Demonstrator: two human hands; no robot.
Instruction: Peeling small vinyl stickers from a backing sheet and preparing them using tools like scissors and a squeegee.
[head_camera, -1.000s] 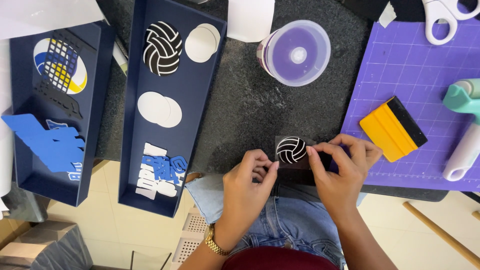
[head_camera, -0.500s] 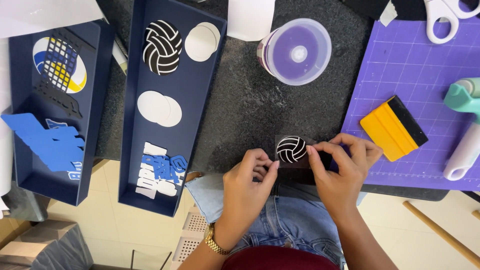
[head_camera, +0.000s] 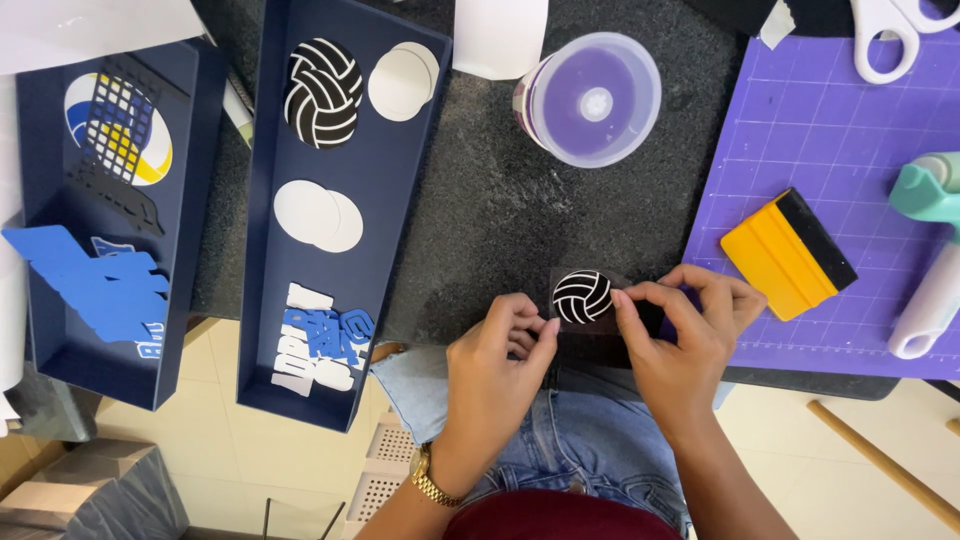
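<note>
Both the left hand (head_camera: 497, 360) and the right hand (head_camera: 680, 330) are pinching with closed fingers a small round black-and-white volleyball-patterned paper cutout (head_camera: 582, 296) on dark backing, at the near edge of the black speckled tabletop (head_camera: 490, 220).

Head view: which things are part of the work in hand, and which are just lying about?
In hand:
small volleyball cutout
dark backing piece
left hand
right hand

Lying about:
yellow squeegee
scissors
teal roller
clear round tub
navy trays of cutouts
purple cutting mat
</note>
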